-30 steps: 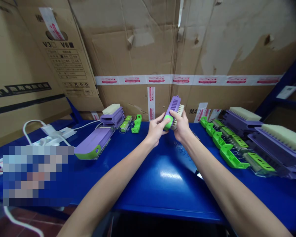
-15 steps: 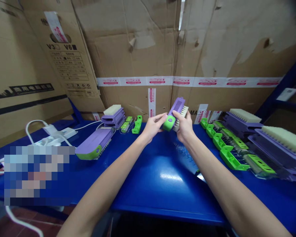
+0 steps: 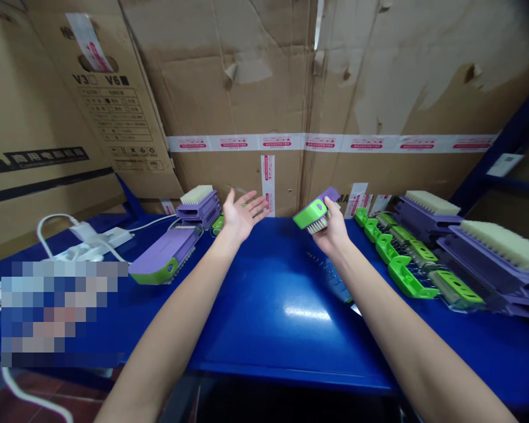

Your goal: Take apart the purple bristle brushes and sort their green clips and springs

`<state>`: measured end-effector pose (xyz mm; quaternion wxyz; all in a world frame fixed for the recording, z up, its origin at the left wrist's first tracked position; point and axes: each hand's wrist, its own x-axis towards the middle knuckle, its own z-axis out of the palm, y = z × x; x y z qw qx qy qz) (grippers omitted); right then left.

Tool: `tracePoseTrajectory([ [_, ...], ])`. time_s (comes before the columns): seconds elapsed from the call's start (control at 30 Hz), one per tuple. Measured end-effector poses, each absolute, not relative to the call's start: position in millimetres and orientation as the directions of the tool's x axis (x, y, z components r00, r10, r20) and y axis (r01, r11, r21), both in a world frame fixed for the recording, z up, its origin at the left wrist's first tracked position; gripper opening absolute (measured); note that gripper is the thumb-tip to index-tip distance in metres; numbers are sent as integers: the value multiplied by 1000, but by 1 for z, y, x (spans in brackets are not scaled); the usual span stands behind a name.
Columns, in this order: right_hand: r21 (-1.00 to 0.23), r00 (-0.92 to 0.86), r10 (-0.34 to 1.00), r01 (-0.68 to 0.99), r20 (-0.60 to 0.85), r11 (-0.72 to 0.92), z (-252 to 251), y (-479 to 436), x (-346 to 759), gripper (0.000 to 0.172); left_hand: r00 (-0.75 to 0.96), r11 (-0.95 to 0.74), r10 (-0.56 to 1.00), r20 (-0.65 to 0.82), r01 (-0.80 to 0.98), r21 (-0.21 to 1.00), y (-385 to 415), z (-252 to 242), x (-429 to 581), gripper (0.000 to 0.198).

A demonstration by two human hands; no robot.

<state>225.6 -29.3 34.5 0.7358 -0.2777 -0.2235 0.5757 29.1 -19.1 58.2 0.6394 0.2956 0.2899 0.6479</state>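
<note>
My right hand is closed around a purple brush with a green end cap and pale bristles. The brush is held above the table, its green end toward the left and its bristles facing down. My left hand is apart from it, palm up with fingers spread. A tiny green spot shows among the left fingers; I cannot tell what it is. Behind the left hand sits a small clear-and-green part, partly covered. Another purple brush with a green end lies on the table to the left.
On the right of the blue table stand green caps, clear-and-green parts and purple bodies with bristle blocks. More purple bodies stand at the back left, beside a white power strip. Cardboard walls the back.
My left hand has let go of the brush, moved left and opened palm up. My right hand keeps the brush, now turned more level. The view has shifted slightly.
</note>
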Motion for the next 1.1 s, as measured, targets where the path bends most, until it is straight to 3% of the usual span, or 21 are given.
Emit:
tracePoseTrajectory([
  [0.1, -631, 172, 982, -771, -80, 84, 39, -34, 225, 12, -17, -45, 999, 48, -711, 702, -19, 62, 21, 60],
  [0.43, -628, 107, 992, -777, -66, 43, 42, -38, 225, 12, -33, -120, 988, 150, -774, 622, -19, 62, 7, 69],
  [1.1, -663, 97, 993, -748, -67, 28, 38, -38, 225, 13, 93, -91, 974, 207, -675, 733, -31, 69, 8, 77],
])
